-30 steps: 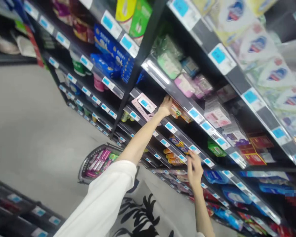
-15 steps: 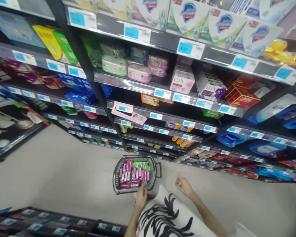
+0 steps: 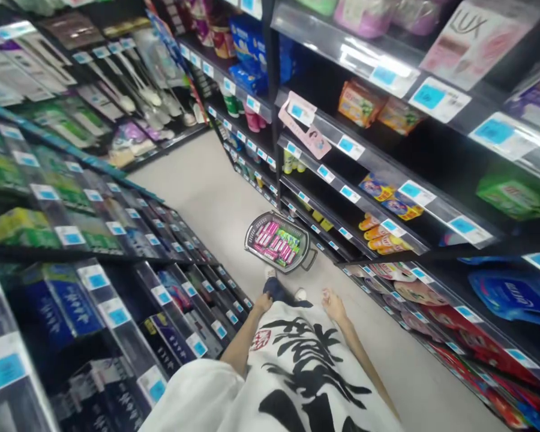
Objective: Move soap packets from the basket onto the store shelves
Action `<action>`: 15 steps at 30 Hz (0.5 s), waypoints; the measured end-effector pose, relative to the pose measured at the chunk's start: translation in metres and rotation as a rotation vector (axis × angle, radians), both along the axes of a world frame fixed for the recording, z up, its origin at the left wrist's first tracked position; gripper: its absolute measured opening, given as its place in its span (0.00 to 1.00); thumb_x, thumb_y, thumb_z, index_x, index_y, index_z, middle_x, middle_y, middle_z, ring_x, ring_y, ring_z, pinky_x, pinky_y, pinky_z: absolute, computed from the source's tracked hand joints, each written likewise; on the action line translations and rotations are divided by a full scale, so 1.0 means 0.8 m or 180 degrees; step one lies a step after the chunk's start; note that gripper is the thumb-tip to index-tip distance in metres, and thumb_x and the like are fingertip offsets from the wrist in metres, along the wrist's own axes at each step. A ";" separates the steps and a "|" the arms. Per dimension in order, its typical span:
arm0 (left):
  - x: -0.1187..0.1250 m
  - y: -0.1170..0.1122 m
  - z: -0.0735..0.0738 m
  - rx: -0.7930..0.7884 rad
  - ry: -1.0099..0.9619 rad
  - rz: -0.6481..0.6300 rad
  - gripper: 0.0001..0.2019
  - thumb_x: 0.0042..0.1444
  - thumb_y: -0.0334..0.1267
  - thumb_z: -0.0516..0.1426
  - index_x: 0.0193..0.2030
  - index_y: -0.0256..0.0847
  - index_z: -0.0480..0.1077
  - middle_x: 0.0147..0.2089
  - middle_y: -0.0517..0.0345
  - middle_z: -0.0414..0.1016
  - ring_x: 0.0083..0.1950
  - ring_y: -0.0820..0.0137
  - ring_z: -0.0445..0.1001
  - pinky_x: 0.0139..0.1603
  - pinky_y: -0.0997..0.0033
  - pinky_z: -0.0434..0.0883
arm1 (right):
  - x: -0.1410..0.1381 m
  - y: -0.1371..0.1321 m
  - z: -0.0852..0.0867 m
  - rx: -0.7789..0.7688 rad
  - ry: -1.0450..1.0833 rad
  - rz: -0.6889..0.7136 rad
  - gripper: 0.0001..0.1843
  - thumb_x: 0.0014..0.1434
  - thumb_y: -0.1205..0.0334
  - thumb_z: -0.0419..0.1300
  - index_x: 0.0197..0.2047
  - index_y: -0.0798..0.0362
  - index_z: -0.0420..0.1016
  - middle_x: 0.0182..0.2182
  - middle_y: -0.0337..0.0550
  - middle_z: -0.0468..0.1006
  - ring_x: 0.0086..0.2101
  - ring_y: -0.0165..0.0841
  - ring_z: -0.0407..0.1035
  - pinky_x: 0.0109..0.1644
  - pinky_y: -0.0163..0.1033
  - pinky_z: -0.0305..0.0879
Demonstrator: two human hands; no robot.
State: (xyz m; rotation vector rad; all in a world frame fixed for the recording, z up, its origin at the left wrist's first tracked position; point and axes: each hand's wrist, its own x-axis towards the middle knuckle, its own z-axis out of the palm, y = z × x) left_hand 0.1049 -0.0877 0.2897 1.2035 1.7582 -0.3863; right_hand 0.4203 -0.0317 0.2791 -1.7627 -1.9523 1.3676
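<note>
My left hand (image 3: 264, 302) hangs beside my left thigh, seen from its back. Its fingers are small and mostly hidden, so I cannot tell whether they are closed. To the right of my body, my right hand (image 3: 334, 304) is held out in the air, fingers loosely curled and a little apart, with no object visible in it. A grey shopping basket (image 3: 252, 237) stands on the floor ahead of my feet, apart from both hands. Inside lie several pink-and-white packs (image 3: 266, 233) and several green packs (image 3: 290, 241). The basket's handle (image 3: 312, 259) leans out to the right.
A tall shelf (image 3: 342, 147) with soaps and price tags rises on the right. Another shelf with boxes (image 3: 69, 300) runs close on my left. Ladles and other utensils hang on a rack (image 3: 130, 90) at the far end. Pale floor (image 3: 202, 186) lies between.
The view has turned right and tilted, bringing the left shelf and my feet into sight. My left hand has drawn back from the basket's near rim to my thigh. The basket stays on the floor.
</note>
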 end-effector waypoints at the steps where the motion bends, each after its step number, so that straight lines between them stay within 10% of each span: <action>1: 0.007 -0.004 -0.005 -0.0007 -0.0039 0.0079 0.22 0.69 0.51 0.56 0.61 0.38 0.71 0.58 0.49 0.76 0.58 0.59 0.77 0.59 0.55 0.76 | -0.003 -0.009 -0.006 -0.0051 0.0087 0.0032 0.23 0.50 0.67 0.54 0.51 0.51 0.71 0.37 0.42 0.78 0.49 0.39 0.76 0.58 0.43 0.69; 7: -0.014 -0.012 -0.022 -0.0060 -0.0160 0.0278 0.21 0.69 0.49 0.56 0.61 0.37 0.71 0.57 0.49 0.77 0.58 0.60 0.77 0.60 0.55 0.75 | -0.026 -0.022 -0.033 -0.0367 -0.0026 -0.0165 0.19 0.52 0.63 0.57 0.49 0.52 0.73 0.51 0.51 0.77 0.52 0.44 0.76 0.61 0.49 0.70; 15: -0.072 0.016 -0.062 -0.0450 -0.0225 0.0223 0.27 0.70 0.55 0.52 0.66 0.37 0.67 0.60 0.44 0.76 0.60 0.60 0.77 0.63 0.49 0.74 | -0.092 0.073 -0.072 -0.0719 -0.0264 -0.0546 0.30 0.46 0.64 0.64 0.55 0.52 0.70 0.54 0.51 0.76 0.53 0.43 0.75 0.65 0.52 0.68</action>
